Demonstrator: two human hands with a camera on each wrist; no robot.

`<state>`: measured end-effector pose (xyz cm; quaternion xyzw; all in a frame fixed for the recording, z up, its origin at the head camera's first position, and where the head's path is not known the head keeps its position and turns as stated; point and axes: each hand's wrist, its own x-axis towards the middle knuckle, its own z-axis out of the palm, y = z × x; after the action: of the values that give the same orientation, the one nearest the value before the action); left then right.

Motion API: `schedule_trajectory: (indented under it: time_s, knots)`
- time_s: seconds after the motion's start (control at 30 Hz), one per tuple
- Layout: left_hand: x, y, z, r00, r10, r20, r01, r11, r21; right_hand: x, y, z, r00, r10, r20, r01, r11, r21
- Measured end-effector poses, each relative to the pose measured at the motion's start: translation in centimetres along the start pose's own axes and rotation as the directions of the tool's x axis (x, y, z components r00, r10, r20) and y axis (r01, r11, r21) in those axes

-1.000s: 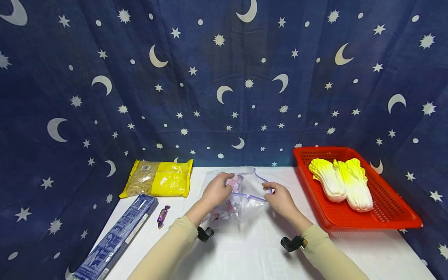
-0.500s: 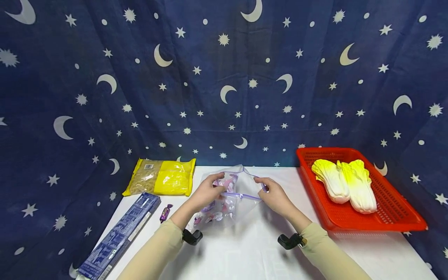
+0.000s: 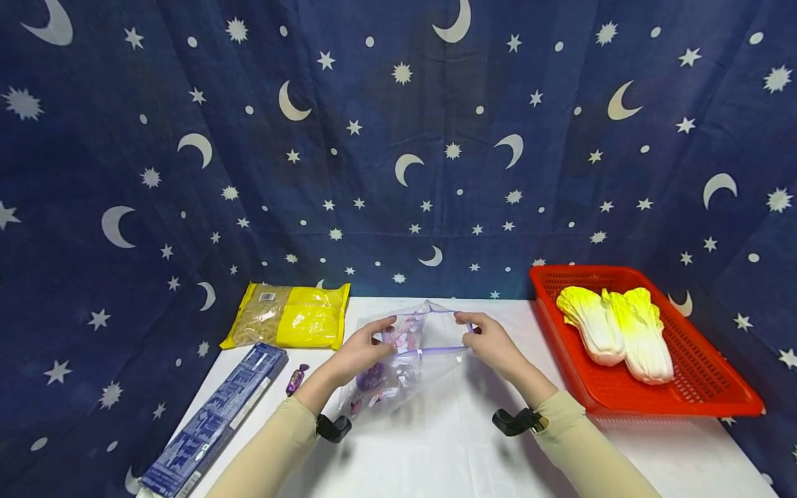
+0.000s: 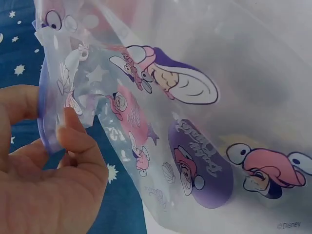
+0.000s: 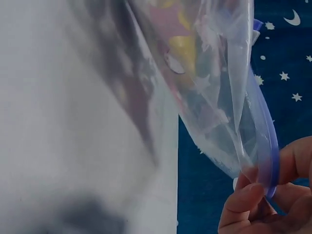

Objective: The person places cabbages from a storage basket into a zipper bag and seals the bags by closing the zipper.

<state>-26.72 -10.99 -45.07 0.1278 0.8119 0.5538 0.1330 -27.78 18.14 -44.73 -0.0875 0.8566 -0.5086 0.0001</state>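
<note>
A clear zip bag (image 3: pixel 398 377) with a purple zip and pink and purple cartoon prints is held up over the table, its mouth spread apart. My left hand (image 3: pixel 361 353) pinches the left end of the mouth; the left wrist view shows thumb and fingers on the purple zip strip (image 4: pixel 45 102). At the opposite end, my right hand (image 3: pixel 495 346) pinches the zip edge between thumb and fingers, seen close in the right wrist view with the bag's side (image 5: pixel 214 112) hanging down. The zip's front strip runs across between both hands.
A purple wrapped candy (image 3: pixel 297 380) lies left of the bag, beside a long blue box (image 3: pixel 214 422). Behind them is a yellow bag with a clear window (image 3: pixel 286 316). On the right, a red basket (image 3: pixel 585 394) holds two napa cabbages (image 3: pixel 635 335). A starry curtain (image 3: pixel 398 138) hangs behind.
My left hand has shifted left and slightly down, my right hand slightly too, with the bag between them. The bag's mouth is spread wider and its printed side faces the head camera more.
</note>
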Motion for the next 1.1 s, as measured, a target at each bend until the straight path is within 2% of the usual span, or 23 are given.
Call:
schedule_trajectory:
  time_s: [0.13,0.2,0.27,0.43,0.5,0.6,0.73,0.9,1.03,1.1]
  knots:
    - [0.1,-0.1,0.2,1.000,0.014,0.014,-0.014,1.000,-0.012,0.1,-0.2,0.4,0.998,0.061,0.004,-0.061,0.996,0.067]
    - [0.2,-0.2,0.4,1.000,0.012,0.017,-0.011,1.000,-0.013,0.1,-0.1,0.8,0.998,0.057,-0.018,-0.056,0.998,0.023]
    - [0.3,-0.2,0.5,1.000,0.009,0.008,-0.009,1.000,0.011,0.1,-0.2,1.2,0.999,0.022,-0.038,-0.023,0.999,-0.032]
    - [0.4,-0.1,0.7,0.997,0.031,-0.065,-0.020,0.985,0.171,0.1,0.0,1.7,0.998,-0.052,-0.048,0.043,0.985,-0.166]
    - [0.5,0.0,0.8,0.996,0.043,-0.083,-0.026,0.980,0.195,0.2,0.2,1.8,0.997,-0.060,-0.052,0.048,0.979,-0.197]
    - [0.6,0.1,0.9,0.995,0.045,-0.085,-0.034,0.991,0.130,0.2,0.5,2.0,0.996,-0.079,-0.048,0.069,0.979,-0.193]
    - [0.8,0.3,1.1,0.997,0.034,-0.073,-0.032,0.999,0.024,0.0,0.9,2.1,0.997,-0.080,-0.006,0.079,0.989,-0.125]
    - [0.9,0.3,1.0,0.998,0.036,-0.050,-0.036,0.999,0.002,-0.3,1.5,2.1,0.998,-0.055,0.042,0.057,0.998,-0.040]
    - [0.9,0.2,0.9,0.998,0.045,-0.033,-0.046,0.999,-0.009,-0.4,2.1,2.1,0.998,-0.040,0.055,0.042,0.999,-0.027]
    - [0.9,0.3,1.0,0.999,0.031,-0.039,-0.032,0.999,-0.037,-0.5,2.4,2.1,0.996,-0.048,0.069,0.050,0.999,-0.019]
